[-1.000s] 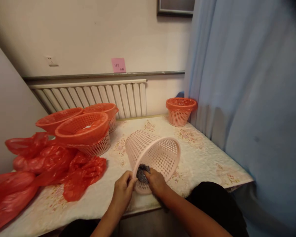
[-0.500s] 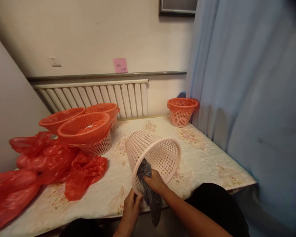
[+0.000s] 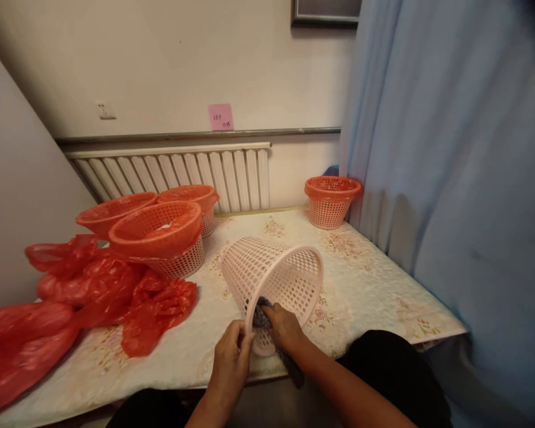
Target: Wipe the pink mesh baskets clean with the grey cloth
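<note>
A pale pink mesh basket (image 3: 254,264) lies on its side on the cloth-covered table, its mouth turned to the right and toward me. My left hand (image 3: 232,356) pinches the lower left of its rim. Inside the mouth, my right hand (image 3: 288,330) is closed on a dark grey cloth (image 3: 262,315) and presses it against the inner wall near the rim. One end of the cloth hangs down below my right wrist, over the table's front edge.
Baskets lined with red bags (image 3: 156,232) stand at the back left, with crumpled red plastic bags (image 3: 93,285) before them. Another lined basket (image 3: 329,211) stands at the back right beside a blue curtain (image 3: 410,148). The table (image 3: 374,291) has a floral cover.
My left hand has moved up along the rim, and the basket has turned slightly. My right hand and the cloth sit a little lower in the mouth, with less cloth hanging out.
</note>
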The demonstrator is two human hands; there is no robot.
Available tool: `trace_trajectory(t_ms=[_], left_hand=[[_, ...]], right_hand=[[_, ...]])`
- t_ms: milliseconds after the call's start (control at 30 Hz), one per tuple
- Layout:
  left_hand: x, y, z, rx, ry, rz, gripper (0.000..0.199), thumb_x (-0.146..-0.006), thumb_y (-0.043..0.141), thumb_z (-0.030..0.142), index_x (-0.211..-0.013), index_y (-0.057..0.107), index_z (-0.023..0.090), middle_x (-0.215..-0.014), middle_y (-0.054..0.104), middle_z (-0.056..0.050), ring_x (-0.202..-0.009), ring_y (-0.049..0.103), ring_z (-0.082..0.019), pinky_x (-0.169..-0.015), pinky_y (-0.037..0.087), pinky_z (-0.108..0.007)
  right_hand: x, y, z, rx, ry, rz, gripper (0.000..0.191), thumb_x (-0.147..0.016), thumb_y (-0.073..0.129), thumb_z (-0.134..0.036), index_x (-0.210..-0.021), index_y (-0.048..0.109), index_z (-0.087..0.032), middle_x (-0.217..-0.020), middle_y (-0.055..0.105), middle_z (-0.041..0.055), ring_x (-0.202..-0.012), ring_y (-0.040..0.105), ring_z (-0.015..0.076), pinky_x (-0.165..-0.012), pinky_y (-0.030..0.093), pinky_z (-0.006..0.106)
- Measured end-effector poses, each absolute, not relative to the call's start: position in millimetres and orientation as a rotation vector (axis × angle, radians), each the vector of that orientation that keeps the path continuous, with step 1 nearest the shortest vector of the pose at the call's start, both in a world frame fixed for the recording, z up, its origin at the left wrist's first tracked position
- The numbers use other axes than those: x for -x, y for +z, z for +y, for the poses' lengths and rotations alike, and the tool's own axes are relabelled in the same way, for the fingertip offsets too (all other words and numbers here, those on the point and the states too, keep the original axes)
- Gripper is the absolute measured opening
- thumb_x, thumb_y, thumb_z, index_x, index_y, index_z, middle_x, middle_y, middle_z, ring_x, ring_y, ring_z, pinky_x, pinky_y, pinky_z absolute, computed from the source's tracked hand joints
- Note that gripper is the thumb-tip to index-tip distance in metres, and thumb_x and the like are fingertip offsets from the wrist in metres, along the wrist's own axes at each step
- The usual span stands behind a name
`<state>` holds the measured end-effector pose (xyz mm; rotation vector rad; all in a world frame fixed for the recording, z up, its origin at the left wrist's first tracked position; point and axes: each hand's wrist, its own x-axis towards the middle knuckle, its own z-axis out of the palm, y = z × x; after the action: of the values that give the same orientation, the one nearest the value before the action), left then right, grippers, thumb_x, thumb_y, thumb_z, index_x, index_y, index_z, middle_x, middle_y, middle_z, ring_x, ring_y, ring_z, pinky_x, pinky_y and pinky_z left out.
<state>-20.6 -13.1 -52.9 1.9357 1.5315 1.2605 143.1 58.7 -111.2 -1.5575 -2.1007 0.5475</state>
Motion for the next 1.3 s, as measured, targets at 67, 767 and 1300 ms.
trace_trajectory(t_ms=[67, 767, 1300], left_hand=[[17.2, -66.5, -16.1, -1.823, 1.312, 1.536, 0.015, -0.085, 0.051, 0.034, -0.077, 0.052, 0.022, -0.065, 0.052, 0.003, -0.059, 0.052, -0.016, -0.057, 0.042, -0.024], [16.6, -66.3, -17.4, -2.007, 1.170, 1.492, 0.019, -0.089, 0.045, 0.027, -0.071, 0.049, 0.022, -0.067, 0.055, 0.002, -0.062, 0.052, -0.017, -0.062, 0.040, -0.026], [-1.3, -105.6, -26.1, -1.709, 1.196, 1.421, 0.017, -0.086, 0.047, 0.030, -0.075, 0.056, 0.021, -0.070, 0.061, -0.002, -0.070, 0.058, -0.019, -0.066, 0.046, -0.028]], right_hand=[[-145.7, -113.4, 64.4, 1.577, 0.568, -2.049, 0.051, -0.069, 0.054, -0.011, -0.120, 0.059, -0.020, -0.104, 0.063, 0.0100, -0.092, 0.061, 0.0228, -0.080, 0.043, 0.029], [-131.8, -94.0, 42.0, 1.402, 0.624, -2.115, 0.033, -0.074, 0.057, -0.019, -0.106, 0.064, -0.018, -0.099, 0.063, 0.0087, -0.086, 0.059, 0.0211, -0.078, 0.044, 0.028], [-133.9, -73.1, 47.7, 1.298, 0.811, -1.897, 0.022, -0.086, 0.042, -0.024, -0.087, 0.061, -0.014, -0.081, 0.065, 0.0020, -0.074, 0.059, 0.0146, -0.063, 0.046, 0.020]])
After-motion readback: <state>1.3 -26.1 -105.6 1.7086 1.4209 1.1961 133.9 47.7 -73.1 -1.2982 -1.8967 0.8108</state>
